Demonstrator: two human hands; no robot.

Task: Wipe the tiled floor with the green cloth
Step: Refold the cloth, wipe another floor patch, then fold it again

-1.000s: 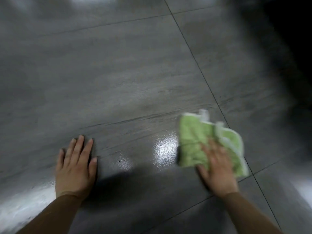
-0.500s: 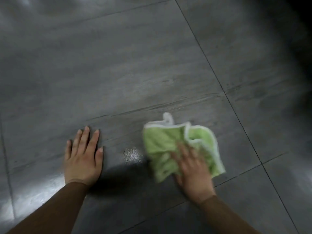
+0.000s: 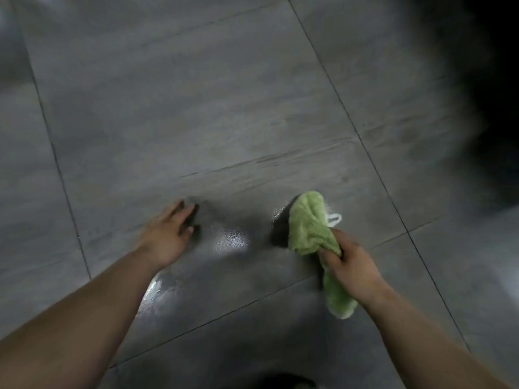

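Observation:
The green cloth with a white loop is bunched up and pinched in my right hand at lower right; one end sticks forward over the grey tiled floor, the other hangs back under my wrist. My left hand is to the left of it, fingers spread and blurred, just above or on the tile, holding nothing. A wet shiny patch lies on the floor between the two hands.
Large grey tiles with thin dark grout lines stretch all around. The upper right corner is dark and blurred. A dark shape shows at the bottom edge.
The cloth lay flat under my right palm; now it is gathered and lifted in a pinch grip. My left hand has come off its flat press and shifted toward the middle.

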